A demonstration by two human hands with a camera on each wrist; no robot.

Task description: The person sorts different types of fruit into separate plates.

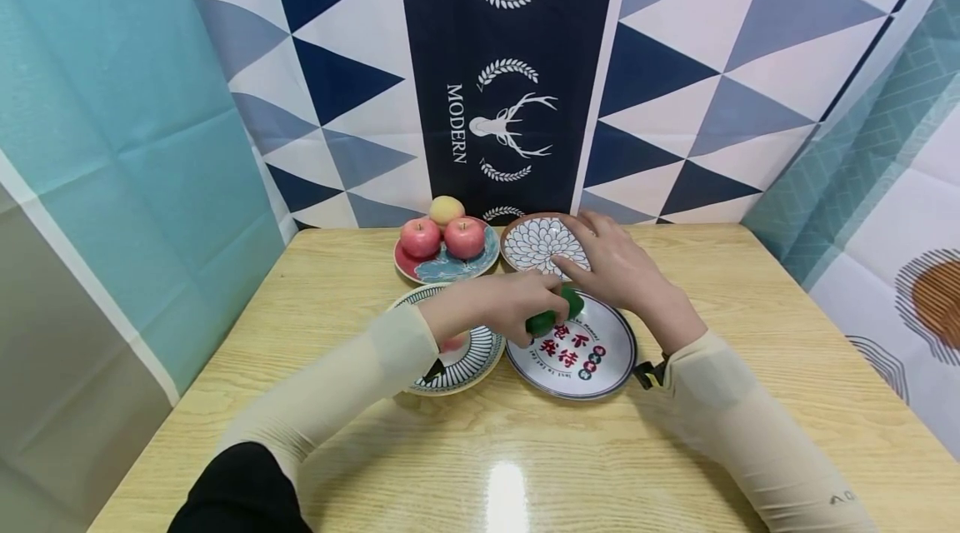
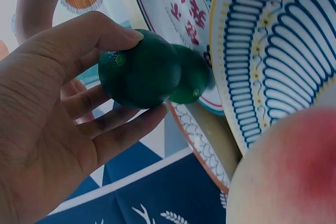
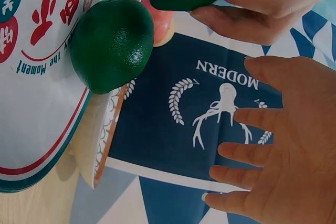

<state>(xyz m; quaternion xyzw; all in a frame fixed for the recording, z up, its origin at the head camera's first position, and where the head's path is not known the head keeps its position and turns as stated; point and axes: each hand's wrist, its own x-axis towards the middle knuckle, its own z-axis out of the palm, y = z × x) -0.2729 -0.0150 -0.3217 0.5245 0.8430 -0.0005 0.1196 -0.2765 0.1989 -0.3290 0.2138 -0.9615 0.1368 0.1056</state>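
Currently the L hand [image 1: 521, 304] reaches across to the white plate w/ red characters [image 1: 612, 331], thumb & fingers pinching a green fruit [image 2: 139, 72]. Held fruit shows over that plate's far L part in head view; can't tell if it touches the surface. 2nd green fruit [image 3: 112, 45] rests on the same plate, near its far edge; R wrist view shows a gap btwn the two.

R hand [image 1: 615, 260] holds nothing: fingers spread wide, thumb apart, palm facing the fruits in R wrist cam. In head view it overlaps the R side of the flower-pattern dish [image 1: 528, 246], which sits just behind the white plate, brown rim showing.

L of the white plate is the striped-rim plate [image 1: 483, 362], partly under the L forearm, w/ a pink-&-cream fruit [image 2: 294, 171] in it, seen v. close in L wrist cam. Behind that, the red-&-blue plate [image 1: 442, 272] carries two red apples [image 1: 464, 238] side by side, plus a yellow fruit [image 1: 447, 209] behind them.

All dishes are on the wood table [image 1: 420, 450]; patterned cloth [image 1: 352, 42] hangs in bkgd, w/ "MODERN" & deer-head prints on its dark strip. Both forearms: cream sleeves [image 1: 337, 400].
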